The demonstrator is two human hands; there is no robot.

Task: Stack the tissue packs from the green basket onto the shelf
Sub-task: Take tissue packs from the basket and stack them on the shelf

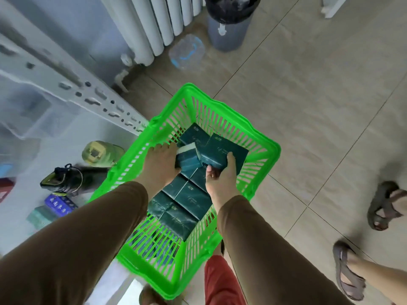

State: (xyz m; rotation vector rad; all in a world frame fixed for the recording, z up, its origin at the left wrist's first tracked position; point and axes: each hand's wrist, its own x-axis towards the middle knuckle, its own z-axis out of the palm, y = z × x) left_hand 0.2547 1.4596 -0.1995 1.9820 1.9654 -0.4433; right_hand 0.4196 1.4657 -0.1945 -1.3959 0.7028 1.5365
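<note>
Early stage: left hand [161,164] and right hand [221,179] each grip a tissue pack [222,154] inside the green basket [267,148]; several packs lie beneath them (shelf contents blurred).

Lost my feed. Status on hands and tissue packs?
Left hand and right hand each grip a tissue pack inside green basket. More packs remain. Nothing blocking.

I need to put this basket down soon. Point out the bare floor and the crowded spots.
Bare tile floor lies right of the green basket, between the grey bin and the sandalled feet. Crowded: left of the basket, by the shelf post, sit a shoe, bottle and boxes.
</note>
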